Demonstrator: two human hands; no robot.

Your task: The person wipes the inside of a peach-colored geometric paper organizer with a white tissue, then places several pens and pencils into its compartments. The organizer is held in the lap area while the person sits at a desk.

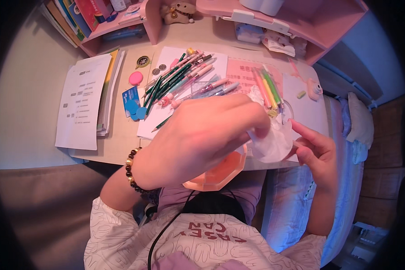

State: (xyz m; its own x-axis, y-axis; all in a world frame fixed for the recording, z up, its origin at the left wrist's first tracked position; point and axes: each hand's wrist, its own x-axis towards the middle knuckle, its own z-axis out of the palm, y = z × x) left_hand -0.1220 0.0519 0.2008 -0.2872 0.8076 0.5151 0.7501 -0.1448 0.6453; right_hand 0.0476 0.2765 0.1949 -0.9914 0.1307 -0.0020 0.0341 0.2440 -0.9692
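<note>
My left hand (202,130), with a beaded bracelet (129,168) on its wrist, reaches across the front of the desk. Its fingers are closed on a crumpled white tissue (272,144). On the other side of the tissue is my right hand (317,150), index finger stretched out and fingers apart, its tips close to the tissue's edge; whether they touch it I cannot tell. Below my left hand, partly hidden by it, sits an orange octagonal container (227,173) at the desk's front edge. Pink, yellow and green pens (269,87) lie just beyond the tissue.
A heap of pencils and pens (182,74) lies on white paper. Left of it are a pink round case (136,78), a compass (142,61), blue discs (135,110) and stacked papers (83,101). A pink shelf (153,22) stands behind; a bed (292,202) is at the right.
</note>
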